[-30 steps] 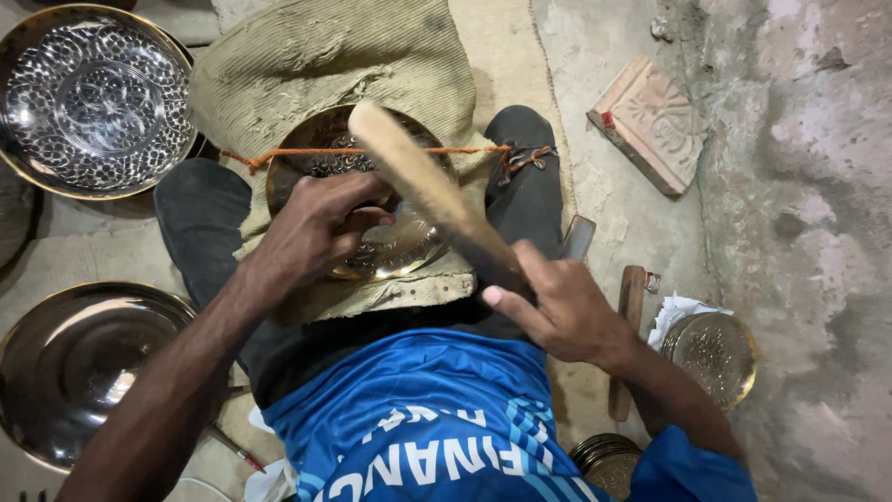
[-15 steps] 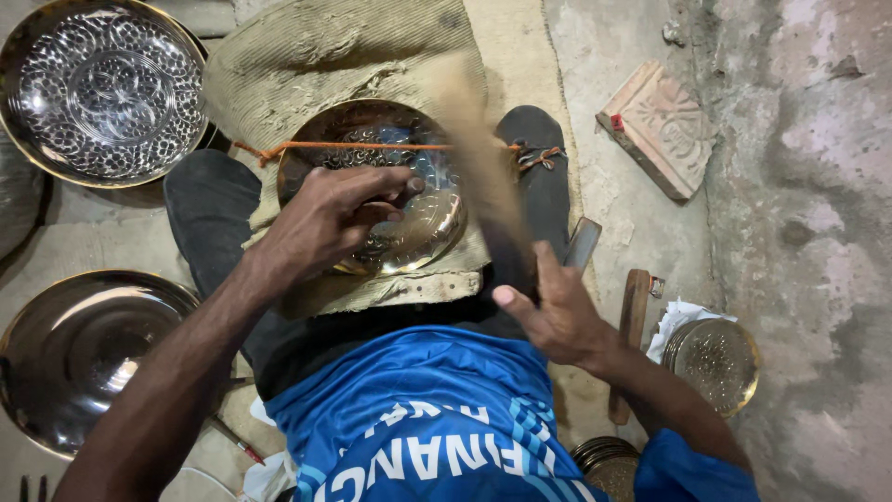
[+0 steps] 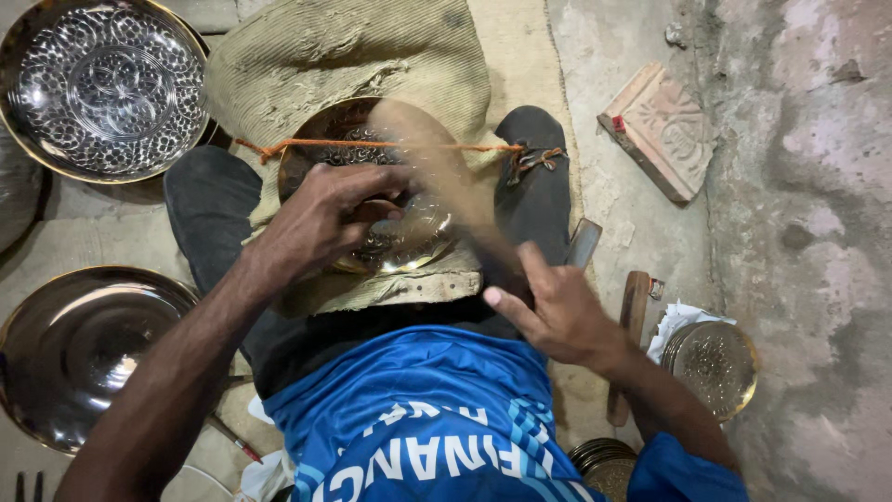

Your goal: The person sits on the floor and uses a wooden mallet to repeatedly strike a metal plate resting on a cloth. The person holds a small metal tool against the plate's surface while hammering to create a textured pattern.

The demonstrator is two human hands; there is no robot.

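Now the left hand (image 3: 330, 218) lies on a round brass bowl (image 3: 376, 200) that rests on the person's lap, on a thick piece of woven cloth (image 3: 344, 56). Its fingers (image 3: 390, 181) are bent and pressed together on the middle of the bowl; whether they pinch a small tool there I cannot tell, because the spot is partly hidden and blurred. An orange cord (image 3: 372, 145) runs across the top of the bowl from side to side, and it ends in a knot near the knee on the right.

The right hand (image 3: 557, 311) is closed around the handle of a wooden mallet (image 3: 446, 191). The mallet is blurred, and its head is over the bowl, just beside the left fingers. The forefinger of this hand lies straight along the handle.

At the upper left, a large metal plate with a fine flower pattern (image 3: 102, 88) lies on the floor. At the lower left is a plain shiny plate (image 3: 79, 349). To the right of the person a small patterned dish (image 3: 711, 367) sits on white paper, with a wooden stick (image 3: 627, 335) just beside it. Further up lies a carved brick tile (image 3: 660, 130) on the concrete floor.
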